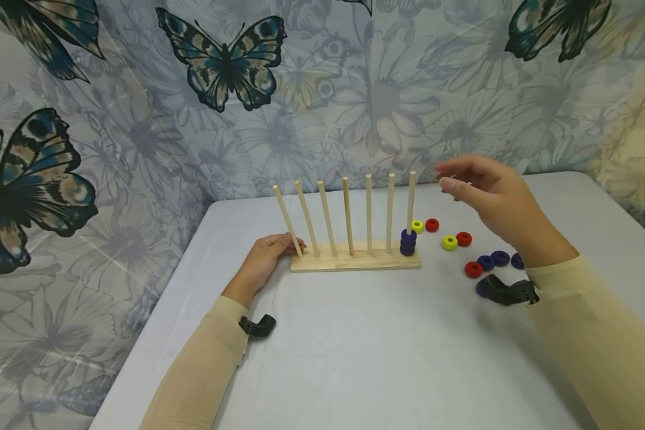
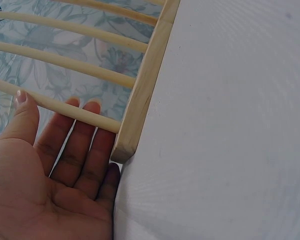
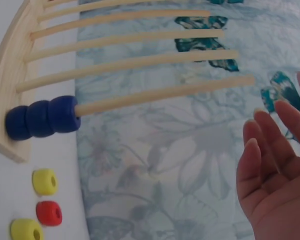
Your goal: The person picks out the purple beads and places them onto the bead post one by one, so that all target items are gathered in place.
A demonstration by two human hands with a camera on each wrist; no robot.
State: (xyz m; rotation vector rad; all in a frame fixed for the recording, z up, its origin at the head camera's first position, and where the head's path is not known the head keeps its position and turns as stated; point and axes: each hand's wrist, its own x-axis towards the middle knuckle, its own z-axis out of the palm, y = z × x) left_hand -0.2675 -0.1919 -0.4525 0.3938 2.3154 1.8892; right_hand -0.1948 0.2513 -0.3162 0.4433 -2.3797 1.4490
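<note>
A wooden base [image 1: 355, 261] carries a row of upright pegs. On its rightmost peg [image 1: 411, 200] three blue beads [image 3: 41, 118] are stacked at the bottom. My left hand [image 1: 263, 260] is at the base's left end; in the left wrist view the hand [image 2: 70, 170] has its fingers behind the end peg [image 2: 85, 116] and its thumb against it. My right hand [image 1: 494, 200] is raised to the right of the rightmost peg, fingers loosely bent; the right wrist view shows the hand [image 3: 280, 175] holding nothing, apart from the peg tip.
Right of the base, loose beads lie on the white table [image 1: 355, 358]: yellow [image 1: 450, 242], red [image 1: 473, 270] and several blue ones [image 1: 500, 258], some near or partly behind my right wrist. A patterned wall covering [image 1: 355, 107] rises behind the table.
</note>
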